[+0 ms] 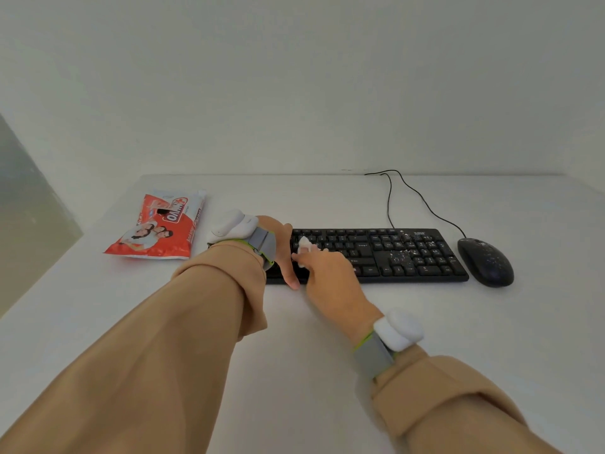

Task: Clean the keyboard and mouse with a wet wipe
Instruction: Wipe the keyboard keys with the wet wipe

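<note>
1. The wet wipe [304, 245] sits on the left keys of the keyboard [393, 253], and the grip of the right hand [330, 276] is pinched on it.
2. The left hand [278, 240] rests on the keyboard's left end; I cannot tell its grip.
3. Risk: the wiping may push the white specks [399, 257] between the keys.

Black keyboard [376, 253] and mouse [486, 262] on a white table [327, 355].
White specks dot both; wipe [304, 244] white, packet [157, 227] at left red and white, sleeves [163, 355] tan, wristbands [373, 355] grey, green-edged.
</note>
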The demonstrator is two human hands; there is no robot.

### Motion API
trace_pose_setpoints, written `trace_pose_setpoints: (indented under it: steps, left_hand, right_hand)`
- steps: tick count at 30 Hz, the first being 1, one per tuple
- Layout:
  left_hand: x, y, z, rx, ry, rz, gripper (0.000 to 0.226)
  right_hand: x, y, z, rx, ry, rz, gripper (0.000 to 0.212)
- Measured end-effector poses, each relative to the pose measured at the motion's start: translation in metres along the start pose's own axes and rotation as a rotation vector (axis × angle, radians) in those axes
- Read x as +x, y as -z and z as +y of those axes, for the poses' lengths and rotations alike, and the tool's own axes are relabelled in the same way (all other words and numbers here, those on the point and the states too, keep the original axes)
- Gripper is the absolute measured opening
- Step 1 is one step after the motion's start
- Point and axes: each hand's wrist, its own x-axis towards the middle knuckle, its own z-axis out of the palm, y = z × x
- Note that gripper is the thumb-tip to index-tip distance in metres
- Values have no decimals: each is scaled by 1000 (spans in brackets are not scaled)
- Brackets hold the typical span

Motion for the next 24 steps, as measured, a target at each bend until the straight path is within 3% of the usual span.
trace_pose_setpoints:
  steps: [4,8,12,15,17,20,24]
  left_hand:
    - [-1,5,1,16,2,-49,106]
    - [-2,7,1,3,11,-74,107]
    - [-1,7,0,-20,17,-82,110]
    - [2,6,-2,-28,3,-71,100]
    - [3,4,-2,-30,-8,-69,90]
    - [4,3,-1,-30,-11,-92,79]
    - [5,7,1,-18,-1,-100,74]
  right_hand:
    - [-2,15,24,-5,106,-103,62]
    - [-7,32,48,-82,53,-124,68]
    - [-9,50,66,-97,-89,116,52]
    - [1,68,77,-19,-218,377,38]
    - [10,78,85,6,-286,450,39]
    - [23,82,96,15,-343,391,41]
    - [37,68,102,-27,-355,158,41]
